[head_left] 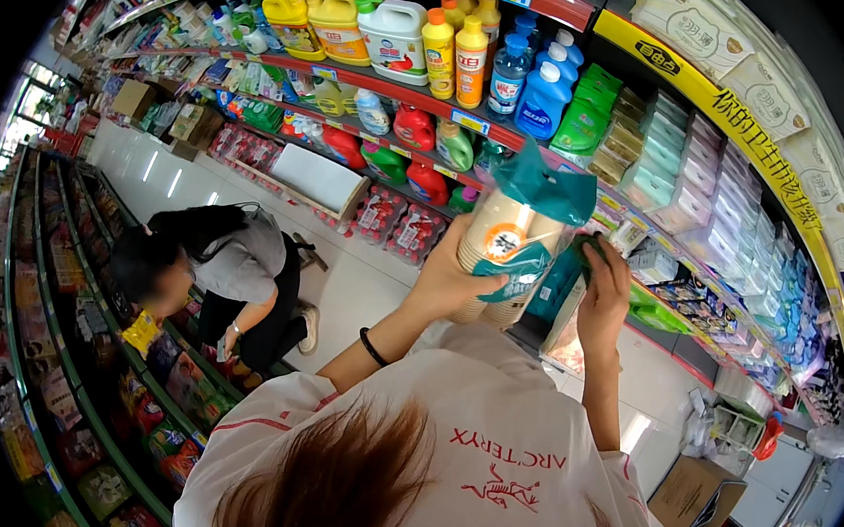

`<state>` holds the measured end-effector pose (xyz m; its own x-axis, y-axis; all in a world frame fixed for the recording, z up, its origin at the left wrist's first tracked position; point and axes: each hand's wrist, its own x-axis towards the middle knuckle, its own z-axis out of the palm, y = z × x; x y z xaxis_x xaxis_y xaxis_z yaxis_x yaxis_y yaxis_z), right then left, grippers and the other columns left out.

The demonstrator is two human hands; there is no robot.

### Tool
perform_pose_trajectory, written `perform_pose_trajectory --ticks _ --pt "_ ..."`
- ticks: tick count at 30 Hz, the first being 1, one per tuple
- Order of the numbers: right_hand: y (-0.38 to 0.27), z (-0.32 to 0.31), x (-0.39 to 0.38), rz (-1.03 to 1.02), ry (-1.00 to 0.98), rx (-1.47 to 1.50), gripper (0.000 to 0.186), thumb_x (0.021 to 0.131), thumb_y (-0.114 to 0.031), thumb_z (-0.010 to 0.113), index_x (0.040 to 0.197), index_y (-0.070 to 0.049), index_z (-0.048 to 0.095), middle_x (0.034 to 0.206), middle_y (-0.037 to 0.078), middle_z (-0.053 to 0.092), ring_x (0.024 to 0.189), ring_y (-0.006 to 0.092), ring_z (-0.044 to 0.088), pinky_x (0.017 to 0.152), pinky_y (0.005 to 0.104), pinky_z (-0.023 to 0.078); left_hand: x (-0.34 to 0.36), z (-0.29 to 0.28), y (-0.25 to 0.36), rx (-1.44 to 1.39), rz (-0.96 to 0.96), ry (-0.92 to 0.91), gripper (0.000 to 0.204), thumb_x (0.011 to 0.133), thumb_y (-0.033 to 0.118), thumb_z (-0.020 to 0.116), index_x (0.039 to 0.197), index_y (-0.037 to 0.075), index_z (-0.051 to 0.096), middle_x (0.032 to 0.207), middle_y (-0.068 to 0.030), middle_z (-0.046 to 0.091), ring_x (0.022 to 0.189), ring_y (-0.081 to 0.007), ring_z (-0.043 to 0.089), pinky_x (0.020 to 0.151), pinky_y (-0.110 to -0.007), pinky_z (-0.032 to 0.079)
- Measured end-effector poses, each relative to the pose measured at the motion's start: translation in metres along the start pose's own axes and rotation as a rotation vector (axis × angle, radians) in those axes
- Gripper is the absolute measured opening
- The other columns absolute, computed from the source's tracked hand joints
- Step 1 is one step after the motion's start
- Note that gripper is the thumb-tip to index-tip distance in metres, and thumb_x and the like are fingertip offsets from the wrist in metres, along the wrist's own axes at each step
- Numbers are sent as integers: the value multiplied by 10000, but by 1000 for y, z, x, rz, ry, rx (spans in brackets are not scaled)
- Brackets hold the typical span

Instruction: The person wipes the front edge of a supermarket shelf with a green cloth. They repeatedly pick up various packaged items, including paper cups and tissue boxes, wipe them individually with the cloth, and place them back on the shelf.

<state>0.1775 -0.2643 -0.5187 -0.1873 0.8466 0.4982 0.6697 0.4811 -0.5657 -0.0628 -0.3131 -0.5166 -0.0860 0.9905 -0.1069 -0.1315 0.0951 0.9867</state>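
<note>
My left hand (446, 276) grips a clear and teal plastic package of stacked beige paper cups (514, 226) with an orange label, held up in front of the shelves. My right hand (603, 289) is just right of the package, its fingers curled at the shelf edge beside teal and green packs; what they grip, if anything, is hidden. A pale printed box (565, 331) lies below, between my hands.
Curved shelves hold detergent jugs (391, 40), bottles (542, 98) and tissue packs (663, 144). A crouching person (232, 257) is at left beside dark shelves of snack bags (90, 385). A cardboard box (683, 492) sits at lower right.
</note>
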Motion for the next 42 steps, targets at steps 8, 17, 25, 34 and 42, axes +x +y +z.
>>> perform_pose_trajectory --ticks 8,17,25,34,42 --pt "-80 -10 32 -126 164 169 437 854 105 563 1269 -27 606 1350 184 564 1271 355 529 1047 432 427 7 2 26 -18 86 5 742 777 85 812 1392 39 400 1248 -83 599 1153 -164 572 960 -330 486" --pt "-86 -4 10 -354 -156 275 383 760 95 593 1104 -50 677 1269 94 629 1175 306 577 971 400 440 -2 18 28 -475 14 136 632 902 110 725 1428 49 379 1294 -86 561 1156 -165 555 957 -321 481" --pt "-69 -21 -24 -497 -233 352 240 723 73 640 920 -54 689 1176 59 680 1124 274 592 934 431 433 -16 15 38 -499 118 260 703 881 99 738 1459 70 339 1335 -75 533 1200 -177 534 998 -339 463" --pt "4 -52 -46 -137 39 88 221 684 111 577 834 -40 637 1083 121 676 1092 339 584 967 454 430 -27 -30 105 -596 391 199 661 882 249 723 1423 39 406 1281 -73 585 1148 -214 600 978 -386 517" --pt "1 -106 -60 109 254 -94 277 648 164 511 831 -19 607 1015 164 650 992 389 577 863 477 468 28 -82 291 -324 1021 261 549 976 260 599 1434 31 402 1367 -96 565 1231 -247 574 1070 -441 455"
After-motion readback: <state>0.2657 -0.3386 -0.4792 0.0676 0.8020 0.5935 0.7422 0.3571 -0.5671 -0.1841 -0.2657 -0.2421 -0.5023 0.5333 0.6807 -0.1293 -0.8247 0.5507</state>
